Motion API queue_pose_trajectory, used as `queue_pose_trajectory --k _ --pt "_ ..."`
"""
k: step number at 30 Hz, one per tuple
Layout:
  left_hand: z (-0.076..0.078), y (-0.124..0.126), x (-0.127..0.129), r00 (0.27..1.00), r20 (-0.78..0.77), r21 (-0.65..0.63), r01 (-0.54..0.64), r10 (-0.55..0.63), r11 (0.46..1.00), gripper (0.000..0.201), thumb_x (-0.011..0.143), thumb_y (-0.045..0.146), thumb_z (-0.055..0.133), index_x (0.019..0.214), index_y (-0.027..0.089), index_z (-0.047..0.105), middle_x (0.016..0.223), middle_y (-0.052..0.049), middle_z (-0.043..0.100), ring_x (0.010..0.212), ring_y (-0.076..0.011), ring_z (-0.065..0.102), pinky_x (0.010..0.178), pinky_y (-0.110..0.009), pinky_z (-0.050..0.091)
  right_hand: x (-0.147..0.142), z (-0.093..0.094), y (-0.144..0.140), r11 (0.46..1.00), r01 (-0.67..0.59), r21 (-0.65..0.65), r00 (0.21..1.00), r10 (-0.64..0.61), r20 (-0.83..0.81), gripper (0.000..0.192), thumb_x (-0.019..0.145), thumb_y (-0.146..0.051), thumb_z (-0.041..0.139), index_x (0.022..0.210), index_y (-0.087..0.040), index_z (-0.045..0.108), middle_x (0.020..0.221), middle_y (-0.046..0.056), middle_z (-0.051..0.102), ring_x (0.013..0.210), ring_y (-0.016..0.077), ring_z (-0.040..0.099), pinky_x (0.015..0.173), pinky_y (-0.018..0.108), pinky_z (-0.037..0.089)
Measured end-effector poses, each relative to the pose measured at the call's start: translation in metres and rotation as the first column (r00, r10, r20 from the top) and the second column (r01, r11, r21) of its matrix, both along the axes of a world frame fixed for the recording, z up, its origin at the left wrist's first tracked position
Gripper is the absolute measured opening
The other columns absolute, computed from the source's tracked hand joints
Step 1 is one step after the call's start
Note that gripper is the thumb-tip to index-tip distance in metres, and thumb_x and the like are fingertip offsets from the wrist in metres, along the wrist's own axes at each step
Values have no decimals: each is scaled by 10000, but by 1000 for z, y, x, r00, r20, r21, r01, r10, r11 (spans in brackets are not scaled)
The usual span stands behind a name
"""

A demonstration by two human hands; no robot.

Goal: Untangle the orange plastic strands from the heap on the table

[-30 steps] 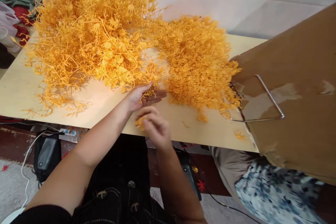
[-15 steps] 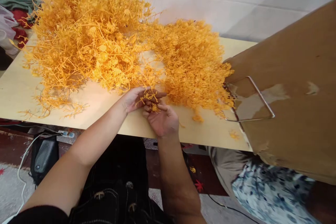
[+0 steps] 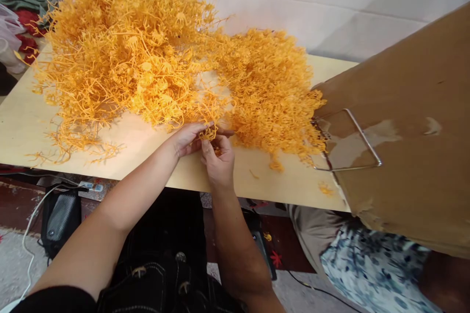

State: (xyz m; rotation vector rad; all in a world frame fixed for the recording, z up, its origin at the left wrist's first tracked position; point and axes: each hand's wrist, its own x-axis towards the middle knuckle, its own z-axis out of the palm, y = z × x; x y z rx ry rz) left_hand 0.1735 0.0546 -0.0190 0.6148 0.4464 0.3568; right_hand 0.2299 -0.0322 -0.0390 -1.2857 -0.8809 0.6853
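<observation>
Near the table's front edge my hands meet around a small orange-yellow artificial sprig [image 3: 209,132] with thin curled prongs. My left hand [image 3: 189,138] cups it from the left, fingers closed about it. From the front, my right hand [image 3: 220,161] pinches at the same sprig with thumb and fingers; the fingertips are partly hidden. Just beyond the hands rises a large loose heap of orange-yellow sprigs [image 3: 121,54]. A denser, more even pile of such pieces [image 3: 271,93] lies to the right.
A tall brown cardboard box [image 3: 411,122] stands at the right, with a bent metal wire frame [image 3: 363,137] against it. Behind the pale table [image 3: 147,168] is a white wall. A person's patterned clothing [image 3: 370,259] shows at lower right. A black speaker-like device [image 3: 62,220] sits below left.
My right hand has turned and moved slightly up and left, its open palm closing into a pinch at the sprig. My left hand stays nearly in place.
</observation>
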Motion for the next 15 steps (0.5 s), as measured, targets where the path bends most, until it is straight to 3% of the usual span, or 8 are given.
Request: queue_pose_trajectory --k 5,10,15 --pt "6 -2 -1 1000 3 -16 4 -4 1000 264 875 194 389 931 62 610 913 -133 682 851 -133 629 845 -291 446 1 1 1 999 24 23 994 -26 109 217 788 -408 515 814 -193 520 781 19 552 793 126 550 623 233 449" --pt "12 -5 -4 998 -57 37 -7 9 999 257 875 167 385 921 64 615 828 -101 692 755 -100 628 748 -224 449 3 0 4 998 58 39 994 -61 89 224 783 -418 516 861 -209 504 755 9 518 753 118 544 563 214 430" --pt "12 -6 -4 997 -73 36 -30 33 999 260 875 157 366 867 72 611 674 -68 673 686 -111 627 692 -232 459 4 -3 1 1000 4 8 992 -5 129 213 804 -413 481 769 -204 503 681 -4 481 677 106 509 555 216 411"
